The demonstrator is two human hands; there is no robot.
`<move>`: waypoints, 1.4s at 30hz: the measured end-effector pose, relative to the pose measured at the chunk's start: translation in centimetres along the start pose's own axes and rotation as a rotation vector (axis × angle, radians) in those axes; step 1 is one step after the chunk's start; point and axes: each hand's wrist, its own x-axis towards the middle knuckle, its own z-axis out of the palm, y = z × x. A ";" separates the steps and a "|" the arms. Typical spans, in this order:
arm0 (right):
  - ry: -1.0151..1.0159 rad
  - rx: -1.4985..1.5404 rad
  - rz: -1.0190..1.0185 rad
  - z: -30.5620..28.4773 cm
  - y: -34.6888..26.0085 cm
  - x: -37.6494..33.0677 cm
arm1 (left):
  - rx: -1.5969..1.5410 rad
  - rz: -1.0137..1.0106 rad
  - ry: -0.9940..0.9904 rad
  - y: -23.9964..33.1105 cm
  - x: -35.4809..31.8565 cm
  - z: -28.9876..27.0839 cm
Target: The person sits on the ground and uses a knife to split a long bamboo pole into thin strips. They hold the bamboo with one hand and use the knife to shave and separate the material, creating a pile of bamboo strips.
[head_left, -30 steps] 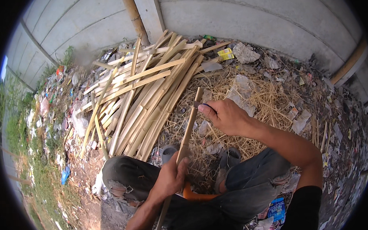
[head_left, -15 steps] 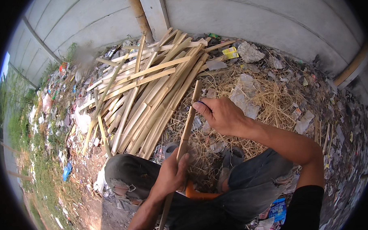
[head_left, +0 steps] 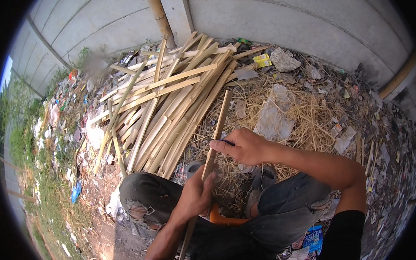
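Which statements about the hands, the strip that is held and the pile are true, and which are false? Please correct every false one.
1. The left hand grips a pale strip. True.
2. The right hand is at the pale strip, with its thumb over it. True.
3. The left hand is higher in the picture than the right hand. False: the right hand is higher.
4. A pile of strips lies to the left of the pale strip's upper end. True.
5. All strips in the pile lie parallel. False: several cross over others.
6. The pale strip is held level. False: it slants steeply, from lower left to upper right in the picture.
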 end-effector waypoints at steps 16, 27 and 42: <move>-0.078 -0.014 0.015 -0.2 -0.4 -0.1 | 0.022 0.059 0.013 -0.4 0.0 0.1; 0.142 -0.241 -0.064 1.9 -0.1 -0.6 | 0.015 -0.015 0.012 -0.1 0.1 0.1; 0.201 -0.040 -0.012 -1.6 0.9 0.0 | -0.071 -0.130 -0.008 1.0 0.1 -0.2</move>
